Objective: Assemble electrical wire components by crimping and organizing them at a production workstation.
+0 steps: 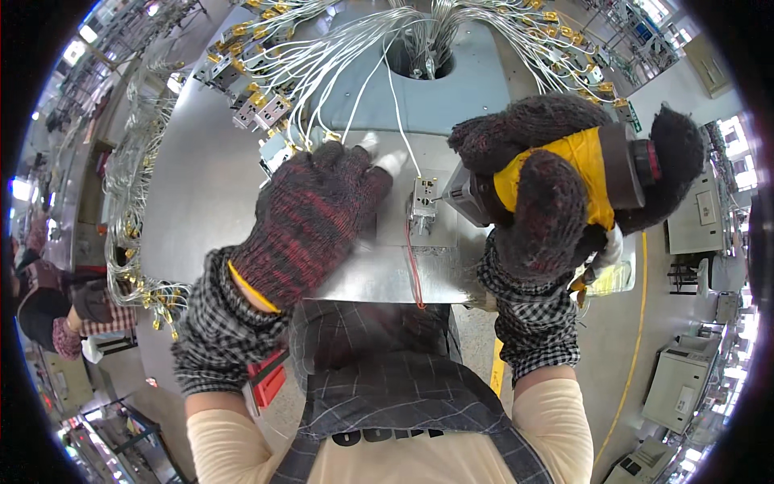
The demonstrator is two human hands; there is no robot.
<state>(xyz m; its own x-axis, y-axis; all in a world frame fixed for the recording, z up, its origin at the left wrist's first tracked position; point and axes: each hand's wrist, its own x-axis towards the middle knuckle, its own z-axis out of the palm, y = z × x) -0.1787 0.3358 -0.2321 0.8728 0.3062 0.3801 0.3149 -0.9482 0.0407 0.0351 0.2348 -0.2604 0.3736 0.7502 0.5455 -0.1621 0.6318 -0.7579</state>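
My left hand (314, 216), in a dark red-and-black knit glove with white fingertips, lies over the metal table (201, 177). Its fingers are spread with nothing visible between them, beside some small connector blocks (274, 151). My right hand (552, 198), gloved alike, is wrapped round a dark power screwdriver (627, 167) banded with yellow tape. Its thin bit points left, at or very close to the side of a small metal block (424, 198). That block stands on a metal plate, a white wire rising from it and a red wire (414, 266) hanging toward the table's near edge.
White wires (355, 52) fan out from a round hole (419, 60) in a blue-grey panel, ending in brass-coloured connectors on both sides. More wire bundles (133, 202) hang at the left. Another person (52, 310) sits at far left; grey cabinets (684, 387) stand at right.
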